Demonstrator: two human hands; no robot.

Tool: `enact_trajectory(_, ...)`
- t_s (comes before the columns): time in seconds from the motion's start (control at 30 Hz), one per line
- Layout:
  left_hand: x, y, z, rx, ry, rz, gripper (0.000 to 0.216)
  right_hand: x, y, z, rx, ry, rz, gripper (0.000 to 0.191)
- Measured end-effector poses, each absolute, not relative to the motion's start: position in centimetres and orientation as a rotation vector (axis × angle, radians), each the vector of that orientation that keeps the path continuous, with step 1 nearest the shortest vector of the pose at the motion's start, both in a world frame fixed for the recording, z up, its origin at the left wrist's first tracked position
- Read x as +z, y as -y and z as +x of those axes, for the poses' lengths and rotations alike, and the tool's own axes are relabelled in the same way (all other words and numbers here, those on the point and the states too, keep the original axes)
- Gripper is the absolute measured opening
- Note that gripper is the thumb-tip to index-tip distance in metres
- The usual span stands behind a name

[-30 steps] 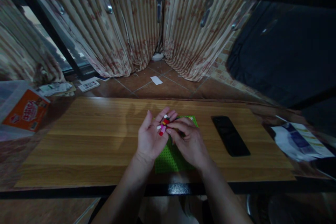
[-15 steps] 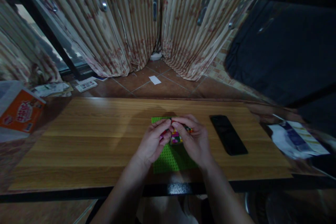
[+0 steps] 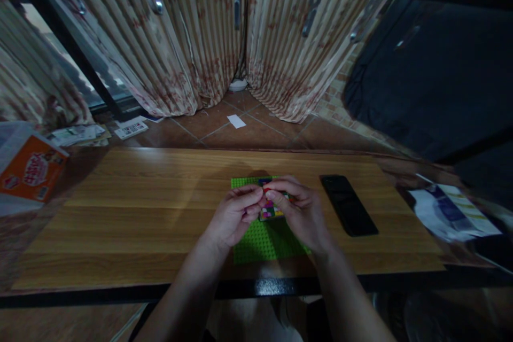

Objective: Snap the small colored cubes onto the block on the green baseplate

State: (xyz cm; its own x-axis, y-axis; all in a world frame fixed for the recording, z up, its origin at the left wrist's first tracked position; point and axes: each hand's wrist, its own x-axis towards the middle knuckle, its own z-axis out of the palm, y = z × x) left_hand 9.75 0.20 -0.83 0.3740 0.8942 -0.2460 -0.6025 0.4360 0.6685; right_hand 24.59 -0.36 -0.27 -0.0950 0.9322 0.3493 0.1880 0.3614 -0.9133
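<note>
A green studded baseplate lies on the wooden table, partly covered by my hands. On it stands a block of small multicoloured toy bricks, with pink, white, green, yellow and blue pieces showing. My left hand is closed in a pinch at the block's left edge; what its fingers hold is hidden. Over the block's right side, my right hand pinches a small red brick between thumb and forefinger. The fingertips of both hands meet at this brick.
A black smartphone lies on the table to the right. Past the table's right end are papers and plastic wrapping. An orange-labelled bin stands at the left. Striped curtains hang behind the tiled floor.
Both hands have shifted slightly, and more of the block's far-left corner shows. The pink piece seen by my left fingers is now out of sight. The red brick shows more clearly.
</note>
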Motion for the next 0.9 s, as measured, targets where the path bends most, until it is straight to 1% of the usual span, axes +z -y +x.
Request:
enact_trajectory(0.13,-0.9,-0.3,9.9,1.017,-0.681,0.497,0.015,-0.1,0.2,25.4,0.903,1.456,-1.045,0.009)
enact_trajectory(0.23,-1.3,-0.6,9.9,1.073,-0.757,0.457,0.013,-0.1,-0.2,27.1,0.779,1.394,-1.166,0.01)
enact_trajectory(0.3,-1.6,-0.7,9.9,1.107,-0.81,0.442,0.012,-0.3,-0.5,28.5,0.675,1.387,-1.26,0.014)
enact_trajectory(0.4,-1.9,-0.9,9.8,1.131,-0.87,0.427,0.012,-1.0,-0.8,30.2,0.606,1.417,-1.356,0.018)
enact_trajectory(0.77,-1.9,-0.9,9.8,1.128,-0.934,0.382,0.012,-3.2,-1.6,29.8,0.822,1.282,-1.432,0.015)
enact_trajectory(0.9,-1.9,-1.0,9.8,1.124,-0.938,0.393,0.013,-3.4,-1.8,29.7,0.84,1.231,-1.451,0.015)
